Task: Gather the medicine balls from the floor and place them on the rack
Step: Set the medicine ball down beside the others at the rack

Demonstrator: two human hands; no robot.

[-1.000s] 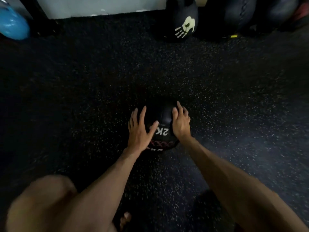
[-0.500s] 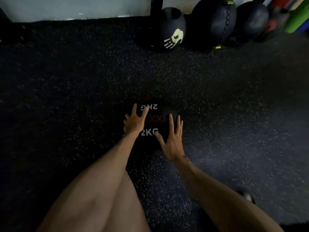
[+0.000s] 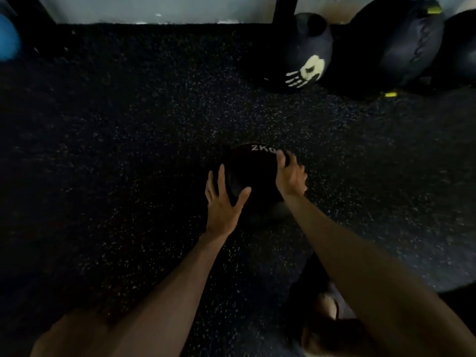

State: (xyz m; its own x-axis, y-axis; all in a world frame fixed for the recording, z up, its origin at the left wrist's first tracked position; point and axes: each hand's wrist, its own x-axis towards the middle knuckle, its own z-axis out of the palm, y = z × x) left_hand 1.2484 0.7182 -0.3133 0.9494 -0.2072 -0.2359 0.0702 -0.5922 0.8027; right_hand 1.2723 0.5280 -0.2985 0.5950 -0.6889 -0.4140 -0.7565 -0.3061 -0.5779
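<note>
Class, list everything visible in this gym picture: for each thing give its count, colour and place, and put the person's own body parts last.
2KG medicine ball: one, black with white lettering, floor centre, between both hands.
Handprint ball: one, black with a pale handprint, far right by the wall.
Large stitched ball: one, dark, right of the handprint ball.
Further dark ball: one, cut off at the right edge.
Blue ball: one, upper left edge.
Post: one, black, upright at the wall.
Floor: black, speckled white.
Left hand: on the ball's near left side.
Right hand: over its right side.
</note>
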